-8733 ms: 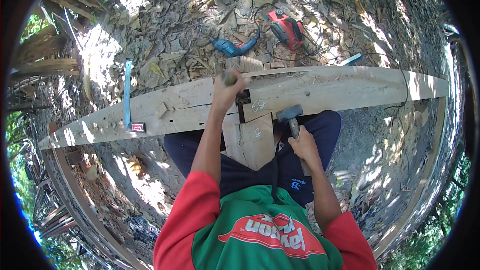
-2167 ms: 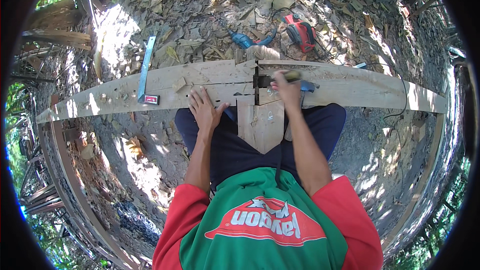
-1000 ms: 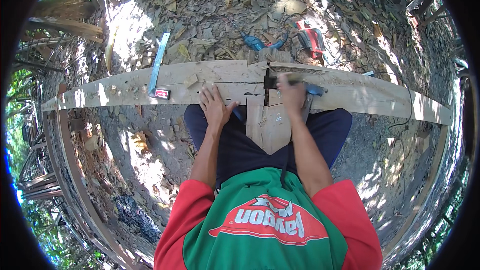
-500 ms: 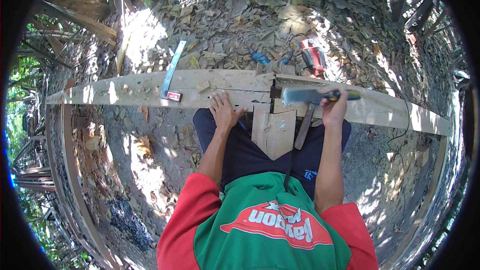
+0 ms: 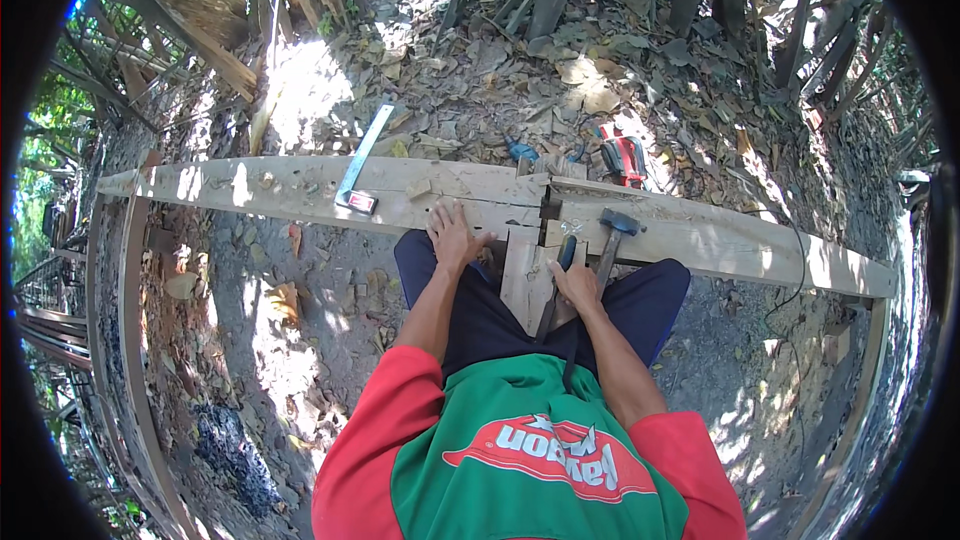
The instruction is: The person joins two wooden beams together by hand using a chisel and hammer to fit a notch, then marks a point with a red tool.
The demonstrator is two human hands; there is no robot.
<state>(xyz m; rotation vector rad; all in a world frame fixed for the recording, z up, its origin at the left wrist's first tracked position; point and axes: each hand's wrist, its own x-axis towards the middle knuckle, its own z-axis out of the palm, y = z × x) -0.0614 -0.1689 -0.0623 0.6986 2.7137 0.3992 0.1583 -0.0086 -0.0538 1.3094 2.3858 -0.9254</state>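
Observation:
My left hand [image 5: 454, 238] lies on the near edge of a long wooden beam [image 5: 480, 183], fingers spread, holding nothing. Closed around a chisel [image 5: 568, 252] is my right hand [image 5: 577, 285], just past the beam's near edge. The chisel's dark handle points away from me and its blade toward my lap, over a pointed wooden piece [image 5: 522, 285] that juts out between my thighs. Beside my right hand, a hammer [image 5: 622, 222] rests with its head on the beam; part of its handle is hidden. A notch [image 5: 550, 202] cuts into the beam.
On the beam's left part lie a try square [image 5: 365, 165] and a small wood offcut [image 5: 419, 188]. Beyond the beam, a red power tool [image 5: 624, 155] and a blue tool [image 5: 521, 150] sit on leaf-covered ground. A dark cord [image 5: 803, 250] hangs over the beam at right.
My right hand has come left and nearer to me, turning the chisel so its blade points toward my lap. The hammer's head now shows uncovered. My left hand stays on the beam.

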